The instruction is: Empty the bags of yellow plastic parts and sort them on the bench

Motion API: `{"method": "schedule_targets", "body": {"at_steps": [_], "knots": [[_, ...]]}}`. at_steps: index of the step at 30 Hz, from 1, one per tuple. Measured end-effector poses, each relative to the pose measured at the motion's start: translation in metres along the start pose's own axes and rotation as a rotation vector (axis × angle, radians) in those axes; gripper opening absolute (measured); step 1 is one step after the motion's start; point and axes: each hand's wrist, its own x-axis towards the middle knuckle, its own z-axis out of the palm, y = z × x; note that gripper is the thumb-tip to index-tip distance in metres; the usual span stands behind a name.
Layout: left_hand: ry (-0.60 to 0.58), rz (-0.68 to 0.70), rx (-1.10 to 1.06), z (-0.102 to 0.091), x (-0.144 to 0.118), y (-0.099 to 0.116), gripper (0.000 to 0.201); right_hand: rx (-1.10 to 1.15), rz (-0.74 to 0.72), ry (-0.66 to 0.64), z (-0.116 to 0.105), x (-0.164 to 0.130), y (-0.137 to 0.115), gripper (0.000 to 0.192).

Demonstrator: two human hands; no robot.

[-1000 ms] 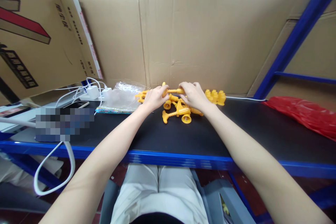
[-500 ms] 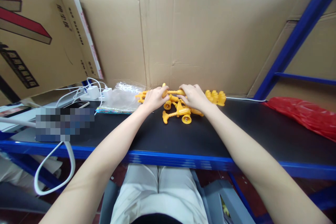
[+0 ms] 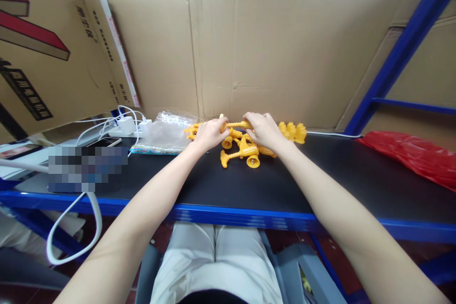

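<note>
Hardly anything is shifting since the earlier frame: I'm keeping the left hand (image 3: 211, 134) curled closed around a yellow piece (image 3: 237, 125) and the right hand (image 3: 264, 131) gripping it too; it's spanning between them, just behind yellow parts (image 3: 245, 150) lying on the black tabletop (image 3: 228, 185).

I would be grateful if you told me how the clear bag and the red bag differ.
Colour: the clear bag is see-through with a colourful strip along its near edge; the red bag is red.
Place: the clear bag lies near the left hand; the red bag lies well to the right of the right hand.
Framing: the red bag runs off the picture's edge; the clear bag does not.
Shared: both look like crinkled plastic.
</note>
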Motion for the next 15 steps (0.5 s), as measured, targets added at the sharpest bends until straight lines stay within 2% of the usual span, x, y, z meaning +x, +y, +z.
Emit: {"method": "schedule_targets", "body": {"at_steps": [5,10,15], "knots": [[0.001,-0.025,0.007,-0.001,-0.001,-0.002,0.033,0.031,-0.010,-0.012,0.009,0.000,0.002,0.025],[-0.008,-0.041,0.017,-0.001,0.000,-0.005,0.032,-0.046,0.019,-0.043,0.004,0.000,0.004,0.020],[0.030,-0.140,0.032,0.003,0.002,-0.019,0.032,-0.114,0.196,0.085,-0.003,-0.002,0.029,0.021]]}}
